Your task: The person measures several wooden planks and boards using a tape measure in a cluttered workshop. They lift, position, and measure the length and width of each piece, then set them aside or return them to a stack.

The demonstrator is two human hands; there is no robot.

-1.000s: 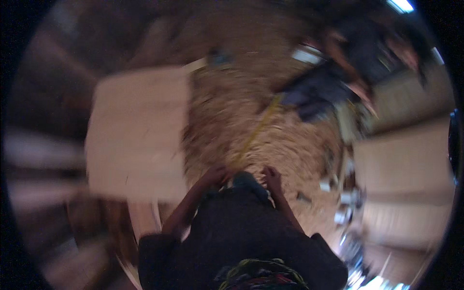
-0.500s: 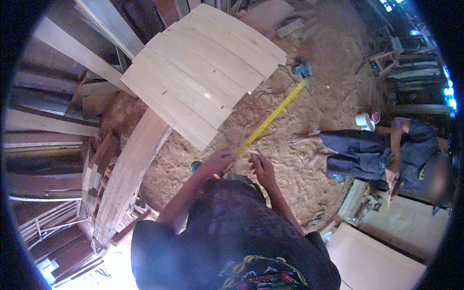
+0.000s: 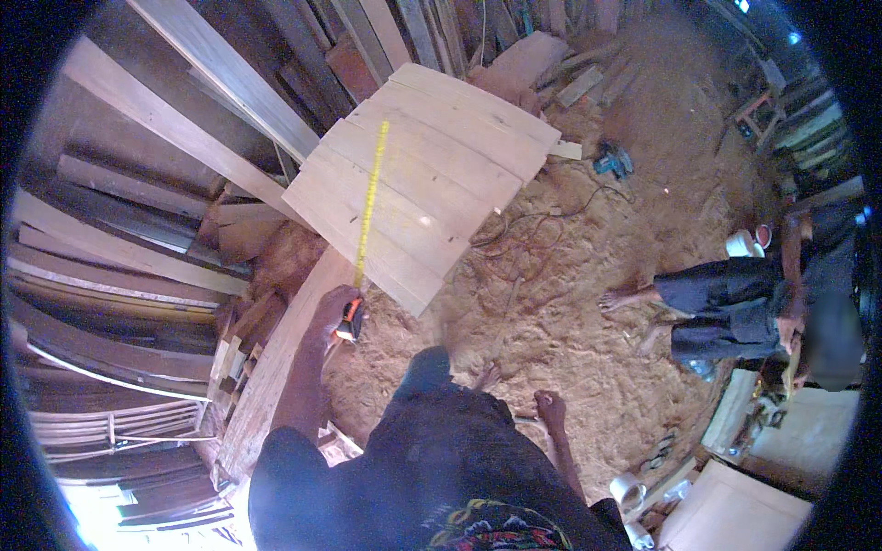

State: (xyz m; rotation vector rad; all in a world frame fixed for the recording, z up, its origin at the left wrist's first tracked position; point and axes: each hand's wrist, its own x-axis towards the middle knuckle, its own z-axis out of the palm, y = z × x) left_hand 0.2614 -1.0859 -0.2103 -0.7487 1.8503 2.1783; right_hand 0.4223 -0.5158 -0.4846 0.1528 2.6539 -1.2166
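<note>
In my left hand (image 3: 333,310) is an orange and black tape measure (image 3: 348,321), held just off the near left edge of a panel of pale wooden boards (image 3: 459,147). Its yellow blade (image 3: 371,202) runs out away from me over the boards, its far end above the panel's far left part. My right hand (image 3: 551,410) is closed, low on my right side above the floor; whatever its fingers may hold is hidden.
A long thick plank (image 3: 276,386) lies left of me, beside stacked lumber (image 3: 119,303). A blue power tool (image 3: 613,161) with a cord rests on the sandy floor, right of the panel. Another person (image 3: 735,312) is at the right, near white buckets (image 3: 740,243) and pale boards (image 3: 735,514).
My left hand has moved left with the tape measure, and the blade has swung from over the floor to over the panel. My right hand has drawn away from the tape, back and right.
</note>
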